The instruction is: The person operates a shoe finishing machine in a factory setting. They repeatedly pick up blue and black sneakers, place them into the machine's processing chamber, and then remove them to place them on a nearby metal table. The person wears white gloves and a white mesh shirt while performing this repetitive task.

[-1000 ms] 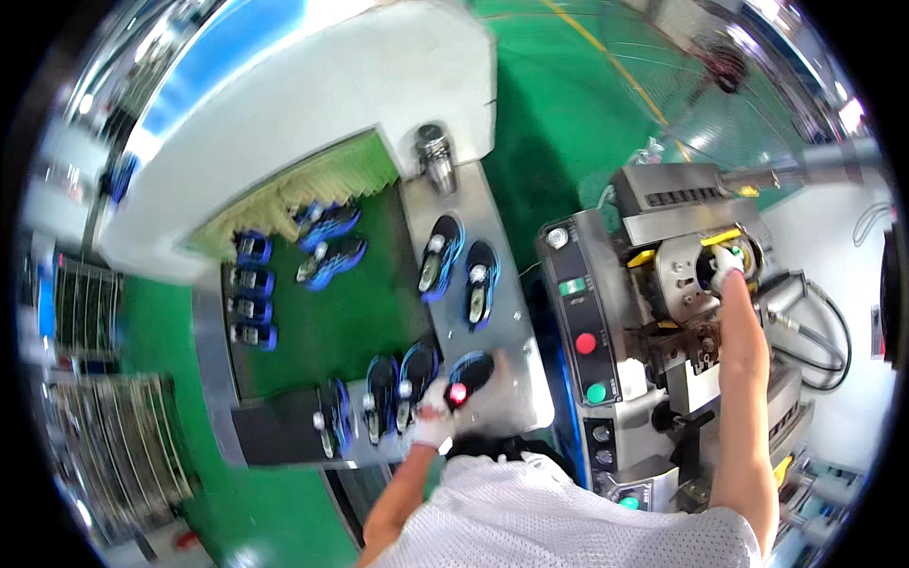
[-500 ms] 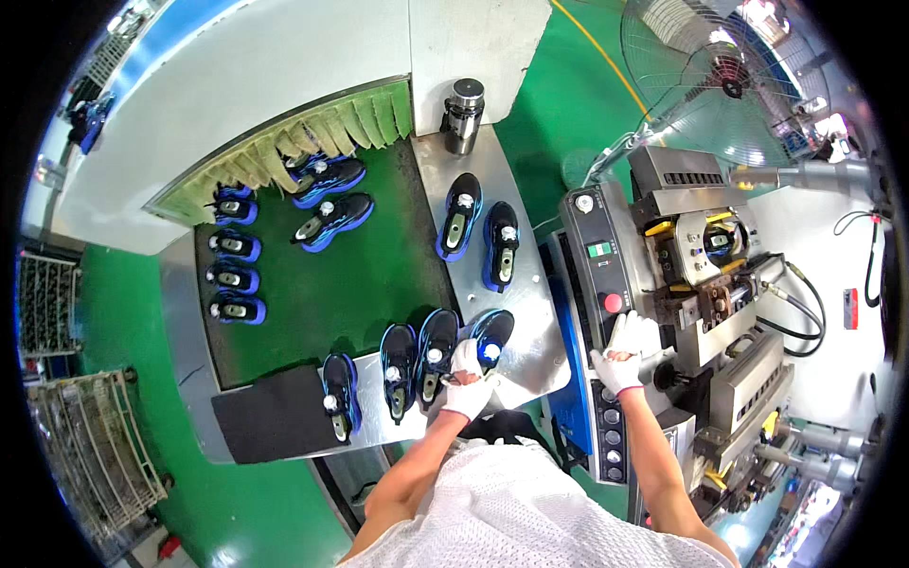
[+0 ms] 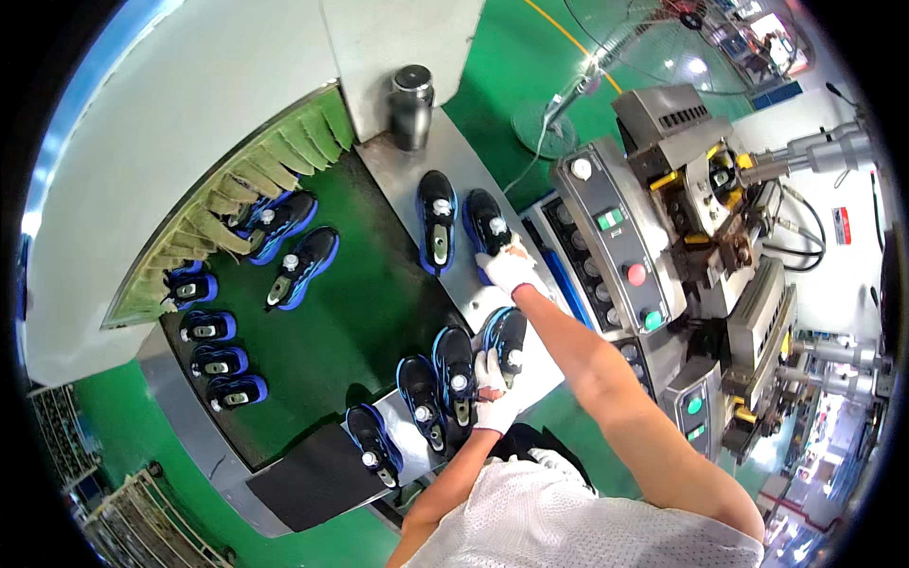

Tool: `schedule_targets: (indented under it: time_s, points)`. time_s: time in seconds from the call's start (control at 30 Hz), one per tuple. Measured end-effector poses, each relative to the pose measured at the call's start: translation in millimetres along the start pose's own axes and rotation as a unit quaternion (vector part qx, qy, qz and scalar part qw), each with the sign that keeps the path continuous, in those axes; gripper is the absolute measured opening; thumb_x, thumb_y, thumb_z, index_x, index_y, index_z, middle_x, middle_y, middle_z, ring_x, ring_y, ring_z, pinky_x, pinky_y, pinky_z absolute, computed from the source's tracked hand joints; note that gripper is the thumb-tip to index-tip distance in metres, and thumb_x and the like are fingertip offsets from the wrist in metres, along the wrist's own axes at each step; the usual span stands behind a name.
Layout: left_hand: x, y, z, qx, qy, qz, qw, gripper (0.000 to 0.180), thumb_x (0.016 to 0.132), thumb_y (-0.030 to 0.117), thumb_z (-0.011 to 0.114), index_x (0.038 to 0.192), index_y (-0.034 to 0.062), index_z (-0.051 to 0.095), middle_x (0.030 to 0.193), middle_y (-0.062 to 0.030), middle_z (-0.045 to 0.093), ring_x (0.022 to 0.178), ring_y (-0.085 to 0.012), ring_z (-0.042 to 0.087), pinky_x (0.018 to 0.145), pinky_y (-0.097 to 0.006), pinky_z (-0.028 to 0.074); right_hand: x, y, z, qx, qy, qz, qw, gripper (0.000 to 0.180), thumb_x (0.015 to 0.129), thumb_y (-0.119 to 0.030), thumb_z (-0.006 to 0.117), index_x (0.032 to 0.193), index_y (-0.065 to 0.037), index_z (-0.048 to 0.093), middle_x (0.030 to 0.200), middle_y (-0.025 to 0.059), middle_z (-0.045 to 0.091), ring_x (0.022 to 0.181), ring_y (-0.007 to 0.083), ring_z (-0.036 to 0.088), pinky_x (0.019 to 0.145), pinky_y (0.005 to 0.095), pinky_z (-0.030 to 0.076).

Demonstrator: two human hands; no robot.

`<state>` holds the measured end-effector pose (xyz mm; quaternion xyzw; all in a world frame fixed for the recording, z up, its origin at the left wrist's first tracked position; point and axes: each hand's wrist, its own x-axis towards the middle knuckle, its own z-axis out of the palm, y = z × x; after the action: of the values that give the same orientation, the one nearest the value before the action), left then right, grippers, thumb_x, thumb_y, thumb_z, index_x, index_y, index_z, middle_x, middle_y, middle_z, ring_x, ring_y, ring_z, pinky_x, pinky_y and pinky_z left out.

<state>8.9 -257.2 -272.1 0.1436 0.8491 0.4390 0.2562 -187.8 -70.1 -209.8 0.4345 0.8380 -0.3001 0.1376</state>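
Observation:
My left hand, in a white glove, grips the near end of a blue and black shoe, the rightmost of a front row with three more shoes on the metal ledge. My right hand, also gloved, closes on the near end of another blue and black shoe on the steel shelf. Its twin lies just to the left. Each shoe sits on a last with a white knob on top.
Several more shoes lie on the dark green belt coming out of a curtained tunnel. A steel canister stands at the shelf's far end. A machine with a button panel fills the right side.
My right hand left the machine on the right, swept left past the button panel and landed on the shoe on the shelf. My left hand stayed at the front row's rightmost shoe.

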Motion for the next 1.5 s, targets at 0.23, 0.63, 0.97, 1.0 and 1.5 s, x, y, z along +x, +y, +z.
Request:
schedule_targets:
  time_s: [0.23, 0.63, 0.97, 1.0, 1.5]
  points:
    - [4.3, 7.9, -11.4, -0.045, -0.008, 0.050, 0.998, 0.084, 0.084, 0.012, 0.075, 0.154, -0.0038, 0.030, 0.149, -0.0332, 0.035, 0.139, -0.0507, 0.038, 0.119, -0.049, 0.033, -19.5, 77.0, -60.9, 0.245, -0.024, -0.023, 0.969, 0.059, 0.072, -0.040, 0.087, 0.108, 0.002, 0.068, 0.093, 0.0154, 0.073, 0.082, 0.0257, 0.071, 0.067, 0.0378, 0.057]
    - [-23.3, 114.7, -21.4, 0.058, -0.291, 0.001, 0.955, 0.083, 0.076, 0.032, 0.088, 0.140, -0.0046, 0.050, 0.128, -0.0267, 0.065, 0.122, -0.0409, 0.062, 0.103, -0.046, 0.049, -336.7, 292.7, -52.6, 0.663, 0.108, 0.227, 0.705, 0.053, 0.077, -0.018, 0.089, 0.117, 0.007, 0.065, 0.107, 0.0120, 0.069, 0.089, 0.0180, 0.067, 0.079, 0.0372, 0.059]
    - [-209.7, 233.3, 91.3, 0.204, -0.543, 0.234, 0.780, 0.082, 0.079, 0.022, 0.084, 0.147, -0.0016, 0.045, 0.134, -0.0244, 0.063, 0.121, -0.0361, 0.063, 0.104, -0.043, 0.049, -548.2, 352.2, -10.4, 0.760, 0.422, 0.290, 0.400, 0.045, 0.083, -0.015, 0.085, 0.118, 0.006, 0.064, 0.105, 0.0097, 0.069, 0.092, 0.0164, 0.067, 0.083, 0.0344, 0.057]
    - [-227.1, 234.3, 102.1, 0.220, -0.577, 0.254, 0.744, 0.088, 0.082, 0.025, 0.083, 0.151, -0.0051, 0.037, 0.136, -0.0253, 0.061, 0.123, -0.0366, 0.061, 0.104, -0.043, 0.048, -579.2, 353.3, -20.0, 0.784, 0.419, 0.255, 0.380, 0.048, 0.089, -0.009, 0.075, 0.131, 0.004, 0.055, 0.116, 0.0106, 0.068, 0.101, 0.0210, 0.068, 0.088, 0.0380, 0.058]
    - [-675.9, 287.9, 292.7, -0.022, -0.739, 0.550, 0.388, 0.078, 0.084, 0.015, 0.075, 0.149, -0.0058, 0.037, 0.141, -0.0237, 0.054, 0.131, -0.0350, 0.054, 0.115, -0.043, 0.040, -929.4, 469.2, 29.5, 0.235, 0.617, 0.723, 0.201, 0.081, 0.091, -0.052, 0.070, 0.144, 0.005, 0.048, 0.133, 0.0277, 0.064, 0.123, 0.0401, 0.063, 0.107, 0.0502, 0.045]
